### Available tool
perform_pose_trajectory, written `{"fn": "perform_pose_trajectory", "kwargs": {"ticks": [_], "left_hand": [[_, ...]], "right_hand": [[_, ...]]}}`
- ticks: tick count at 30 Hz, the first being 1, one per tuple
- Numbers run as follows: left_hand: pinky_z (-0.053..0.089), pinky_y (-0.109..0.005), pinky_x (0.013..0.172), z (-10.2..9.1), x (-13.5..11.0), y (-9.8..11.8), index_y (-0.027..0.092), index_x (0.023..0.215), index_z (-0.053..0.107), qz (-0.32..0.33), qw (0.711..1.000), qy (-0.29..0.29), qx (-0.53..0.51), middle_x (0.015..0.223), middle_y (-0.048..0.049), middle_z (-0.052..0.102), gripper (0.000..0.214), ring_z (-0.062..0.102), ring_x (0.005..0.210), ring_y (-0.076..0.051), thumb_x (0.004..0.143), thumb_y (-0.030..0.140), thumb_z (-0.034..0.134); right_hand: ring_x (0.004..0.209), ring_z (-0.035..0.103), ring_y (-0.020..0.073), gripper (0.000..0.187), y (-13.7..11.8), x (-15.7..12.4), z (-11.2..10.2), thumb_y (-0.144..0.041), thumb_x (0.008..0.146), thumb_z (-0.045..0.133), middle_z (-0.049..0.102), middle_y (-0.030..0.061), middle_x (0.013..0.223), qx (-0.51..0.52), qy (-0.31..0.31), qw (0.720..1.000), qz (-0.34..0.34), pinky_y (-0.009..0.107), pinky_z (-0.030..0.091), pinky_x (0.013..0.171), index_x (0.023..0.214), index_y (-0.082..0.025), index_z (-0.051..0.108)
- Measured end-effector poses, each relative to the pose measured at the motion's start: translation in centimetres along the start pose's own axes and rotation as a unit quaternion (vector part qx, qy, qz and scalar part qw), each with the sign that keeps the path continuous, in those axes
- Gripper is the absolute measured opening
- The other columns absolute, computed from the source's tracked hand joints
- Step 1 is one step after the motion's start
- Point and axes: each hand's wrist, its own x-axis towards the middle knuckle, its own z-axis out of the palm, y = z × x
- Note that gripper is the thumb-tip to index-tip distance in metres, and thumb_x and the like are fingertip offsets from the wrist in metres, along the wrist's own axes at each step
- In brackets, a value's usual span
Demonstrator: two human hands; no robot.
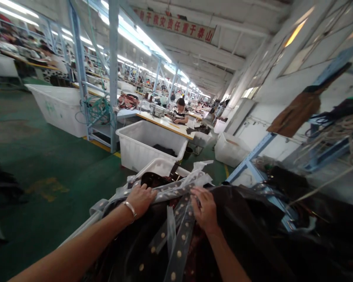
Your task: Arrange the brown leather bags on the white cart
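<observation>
A sheer, whitish fabric strip with pale dots (176, 188) lies across a heap of dark, shiny material (241, 223) in front of me. My left hand (141, 199), with a silver bangle on its wrist, has its fingers closed over the left part of the strip. Farther right, my right hand (204, 207) pinches the same strip near its bunched, loose end. Between my wrists, more dotted lengths (179, 252) hang down over the dark material. Just beyond my left hand shows a dark brown, glossy piece (154, 179).
A white tub (147, 152) with dark cloth inside stands ahead, and another white tub (59, 109) is at left. Blue metal posts (114, 78) rise from the green floor (61, 164). A person (181, 113) sits at a sewing table (164, 123). Right, a slanted blue frame (253, 156) stands close.
</observation>
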Motion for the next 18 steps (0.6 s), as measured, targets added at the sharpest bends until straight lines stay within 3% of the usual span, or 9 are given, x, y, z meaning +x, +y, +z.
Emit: {"fn": "perform_pose_trajectory", "kwargs": {"ticks": [2, 4, 8, 11, 13, 15, 18], "left_hand": [[0.043, -0.051, 0.089, 0.7, -1.3, 0.3, 0.011, 0.131, 0.060, -0.009, 1.000, -0.004, 0.016, 0.107, -0.0197, 0.068, 0.051, 0.059, 0.101, -0.034, 0.088, 0.006, 0.033], [0.045, -0.050, 0.090, 1.5, -2.4, 0.2, 0.012, 0.137, 0.057, -0.011, 1.000, -0.010, 0.020, 0.111, -0.0189, 0.067, 0.057, 0.059, 0.100, -0.033, 0.087, 0.003, 0.032], [0.044, -0.051, 0.101, 3.5, -2.4, -0.6, 0.014, 0.141, 0.054, -0.013, 0.999, -0.026, -0.032, 0.122, -0.0172, 0.064, 0.066, 0.057, 0.111, -0.033, 0.080, 0.001, 0.035], [0.036, -0.048, 0.113, 3.7, -0.9, -1.4, 0.016, 0.140, 0.056, -0.014, 0.990, -0.047, -0.135, 0.130, -0.0140, 0.062, 0.072, 0.053, 0.123, -0.031, 0.071, 0.002, 0.044], [0.030, -0.045, 0.119, 2.6, 0.3, -2.5, 0.020, 0.141, 0.054, -0.009, 0.969, -0.062, -0.238, 0.143, -0.0104, 0.054, 0.076, 0.048, 0.133, -0.029, 0.066, 0.007, 0.050], [0.029, -0.044, 0.120, 1.1, 1.2, -4.8, 0.027, 0.144, 0.051, -0.012, 0.932, -0.058, -0.358, 0.154, -0.0047, 0.044, 0.072, 0.041, 0.140, -0.030, 0.073, 0.020, 0.057], [0.041, -0.043, 0.110, 0.8, 2.1, -10.6, 0.030, 0.138, 0.055, -0.107, 0.863, 0.021, -0.493, 0.146, -0.0038, 0.054, 0.058, 0.050, 0.132, -0.032, 0.086, 0.056, 0.050]], "right_hand": [[0.149, 0.022, 0.0300, 0.046, 0.1, 3.1, 0.0, -0.043, 0.100, 0.044, 0.039, 0.0108, 0.156, 0.003, -0.021, 0.998, 0.057, 0.050, 0.017, 0.123, 0.138, -0.019, 0.057], [0.151, 0.013, 0.0354, 0.052, 0.3, 5.3, 1.9, -0.045, 0.099, 0.047, 0.031, 0.0115, 0.160, 0.021, -0.089, 0.990, 0.112, 0.056, 0.009, 0.122, 0.143, -0.019, 0.053], [0.138, 0.044, 0.0357, 0.054, 1.4, 5.4, 9.3, -0.048, 0.098, 0.048, 0.053, 0.0129, 0.145, 0.090, -0.226, 0.959, 0.144, 0.056, 0.026, 0.117, 0.144, -0.020, 0.051], [0.134, 0.050, 0.0312, 0.062, 3.0, 4.2, 13.9, -0.051, 0.098, 0.046, 0.054, 0.0145, 0.144, 0.130, -0.294, 0.930, 0.177, 0.048, 0.035, 0.114, 0.150, -0.018, 0.042], [0.133, 0.051, 0.0289, 0.062, 4.4, 3.9, 15.6, -0.053, 0.098, 0.043, 0.056, 0.0137, 0.141, 0.147, -0.321, 0.913, 0.204, 0.044, 0.039, 0.112, 0.150, -0.020, 0.042], [0.132, 0.053, 0.0270, 0.060, 5.6, 4.2, 16.4, -0.055, 0.099, 0.039, 0.059, 0.0119, 0.138, 0.160, -0.336, 0.900, 0.228, 0.042, 0.040, 0.110, 0.149, -0.022, 0.043], [0.132, 0.053, 0.0257, 0.058, 6.9, 4.9, 16.9, -0.053, 0.100, 0.036, 0.060, 0.0118, 0.138, 0.174, -0.338, 0.889, 0.257, 0.041, 0.039, 0.111, 0.146, -0.021, 0.046]]}}
